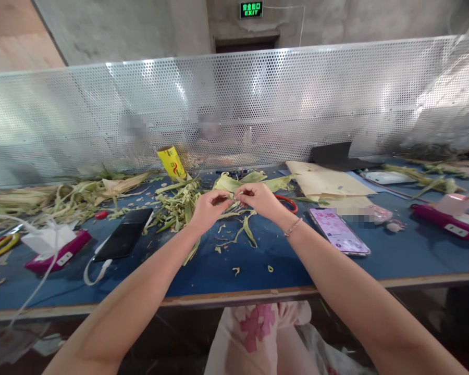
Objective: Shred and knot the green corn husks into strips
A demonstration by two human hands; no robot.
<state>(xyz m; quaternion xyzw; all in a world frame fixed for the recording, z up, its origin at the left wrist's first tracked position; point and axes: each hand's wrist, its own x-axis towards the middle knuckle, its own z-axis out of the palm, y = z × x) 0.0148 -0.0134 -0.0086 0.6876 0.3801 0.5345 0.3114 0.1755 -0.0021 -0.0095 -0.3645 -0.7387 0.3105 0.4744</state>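
Over the middle of the blue table (219, 284), my left hand (213, 208) and my right hand (258, 199) meet fingertip to fingertip. Both are closed in a pinch on a thin, pale green piece of corn husk (234, 198); the fingers hide most of it. Wide green husk leaves (229, 182) lie just behind my hands. A heap of shredded, twisted husk (175, 205) sits left of my left hand. Below my fingers, a loose curled strip (249, 232) and small scraps rest on the tabletop.
A black phone (124, 234) with a cable and a purple power strip (58, 252) lie left; a lit phone (338, 232) lies right. Scissors with a red handle (289, 203) are beside my right wrist. A yellow can (171, 162) stands before the perforated metal screen (258, 104).
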